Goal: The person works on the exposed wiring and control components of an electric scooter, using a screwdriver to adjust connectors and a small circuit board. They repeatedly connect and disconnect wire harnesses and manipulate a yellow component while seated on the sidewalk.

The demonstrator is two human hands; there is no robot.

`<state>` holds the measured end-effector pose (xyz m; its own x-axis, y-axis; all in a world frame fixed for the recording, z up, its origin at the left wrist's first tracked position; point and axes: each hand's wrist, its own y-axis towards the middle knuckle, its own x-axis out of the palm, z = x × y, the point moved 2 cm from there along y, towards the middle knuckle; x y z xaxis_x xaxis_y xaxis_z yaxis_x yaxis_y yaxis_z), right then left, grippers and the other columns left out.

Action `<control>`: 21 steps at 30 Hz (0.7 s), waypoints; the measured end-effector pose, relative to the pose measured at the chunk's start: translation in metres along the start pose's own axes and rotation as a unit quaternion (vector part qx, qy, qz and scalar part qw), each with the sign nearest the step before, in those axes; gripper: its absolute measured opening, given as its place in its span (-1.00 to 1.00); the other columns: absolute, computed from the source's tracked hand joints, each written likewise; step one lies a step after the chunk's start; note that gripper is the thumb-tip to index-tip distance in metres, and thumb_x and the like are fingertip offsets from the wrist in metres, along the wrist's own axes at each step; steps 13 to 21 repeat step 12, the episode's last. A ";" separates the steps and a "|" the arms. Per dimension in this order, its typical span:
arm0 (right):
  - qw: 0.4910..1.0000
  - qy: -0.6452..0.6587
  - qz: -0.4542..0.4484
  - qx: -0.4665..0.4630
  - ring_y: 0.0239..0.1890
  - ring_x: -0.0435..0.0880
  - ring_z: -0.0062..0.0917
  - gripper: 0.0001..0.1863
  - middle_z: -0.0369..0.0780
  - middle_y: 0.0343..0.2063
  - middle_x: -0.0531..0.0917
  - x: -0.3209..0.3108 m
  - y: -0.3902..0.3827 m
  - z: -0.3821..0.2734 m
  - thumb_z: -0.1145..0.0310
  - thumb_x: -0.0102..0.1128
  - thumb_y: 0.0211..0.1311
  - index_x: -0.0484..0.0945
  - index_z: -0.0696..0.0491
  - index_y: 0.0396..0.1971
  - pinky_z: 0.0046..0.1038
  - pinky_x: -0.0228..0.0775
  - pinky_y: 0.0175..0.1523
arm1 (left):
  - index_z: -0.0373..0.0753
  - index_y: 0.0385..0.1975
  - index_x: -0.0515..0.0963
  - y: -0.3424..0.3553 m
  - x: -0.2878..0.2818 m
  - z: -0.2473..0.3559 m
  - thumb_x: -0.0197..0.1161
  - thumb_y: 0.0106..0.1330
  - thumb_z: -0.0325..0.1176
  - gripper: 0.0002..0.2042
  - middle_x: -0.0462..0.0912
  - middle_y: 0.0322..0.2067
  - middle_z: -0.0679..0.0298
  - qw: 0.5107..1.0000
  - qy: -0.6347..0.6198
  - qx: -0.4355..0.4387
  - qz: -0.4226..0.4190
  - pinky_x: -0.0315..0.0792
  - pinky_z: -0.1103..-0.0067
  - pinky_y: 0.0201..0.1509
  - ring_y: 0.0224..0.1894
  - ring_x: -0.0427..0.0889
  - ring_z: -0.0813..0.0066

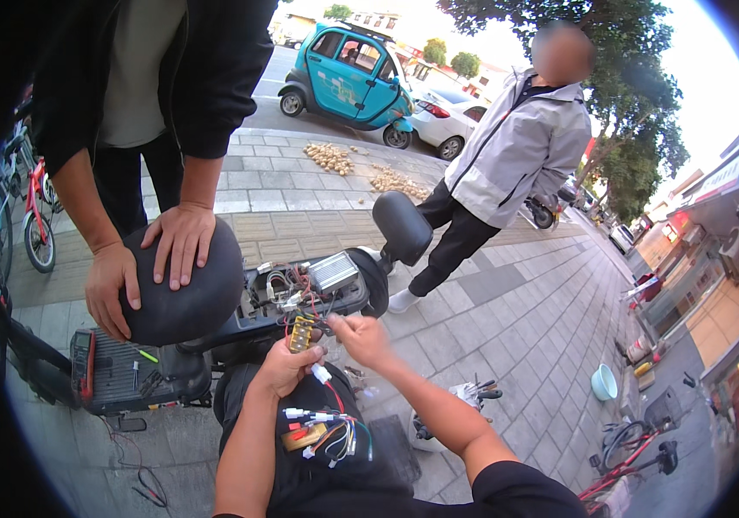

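My left hand (279,369) is closed around a small yellow block (301,331) with rows of dark marks. My right hand (362,340), just right of it, has its fingers pinched together at some thin dark wires (322,323); the fingertips are slightly blurred. Beneath my left hand hangs a white connector (321,374) on a red wire. On my lap lies a bundle of coloured wires with white plugs (339,432), beside a yellow-brown roll (302,437). Ahead is the opened scooter body, holding tangled wiring (287,285) and a silver finned box (335,271).
Another person's two hands (181,242) press on the black scooter seat (184,298). A red-edged multimeter (83,363) and a green pen (147,355) lie on the footboard at left. A second person (520,142) stands beyond the rear backrest (402,226). A light-blue basin (604,382) sits at right.
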<state>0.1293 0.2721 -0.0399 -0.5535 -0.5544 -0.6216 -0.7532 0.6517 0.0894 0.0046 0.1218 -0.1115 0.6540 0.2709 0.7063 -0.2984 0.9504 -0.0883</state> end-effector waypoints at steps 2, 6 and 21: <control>0.997 -0.061 0.026 -0.044 -0.46 0.59 -0.68 -0.55 -0.19 -0.57 0.70 -0.009 0.007 -0.022 0.04 0.29 0.50 0.73 0.17 -0.39 -0.40 0.45 -0.33 | -0.30 0.18 0.52 0.002 -0.002 -0.003 0.50 0.32 -0.43 -0.55 0.74 -0.26 0.25 0.999 0.023 0.021 0.013 0.48 0.67 -0.34 -0.39 0.66 0.60; 0.982 -0.098 0.042 -0.157 -0.28 0.76 -0.45 -0.69 -0.08 -0.34 0.79 -0.008 0.029 -0.022 0.20 0.35 0.36 0.73 0.19 -0.20 -0.34 0.59 -0.08 | -0.24 0.16 0.53 0.004 -0.009 -0.012 0.45 0.35 -0.39 -0.59 0.68 -0.33 0.35 0.994 0.065 0.075 0.042 0.39 0.68 -0.44 -0.48 0.51 0.68; 0.993 -0.077 -0.072 -0.043 -0.32 0.69 -0.68 -0.77 -0.22 -0.37 0.83 -0.005 0.021 -0.052 0.33 0.34 0.44 0.80 0.13 -0.07 -0.51 0.57 -0.17 | -0.24 0.24 0.47 -0.013 0.002 0.001 0.43 0.45 -0.34 -0.57 0.67 -0.23 0.39 0.992 0.077 0.097 0.018 0.44 0.68 -0.36 -0.36 0.67 0.63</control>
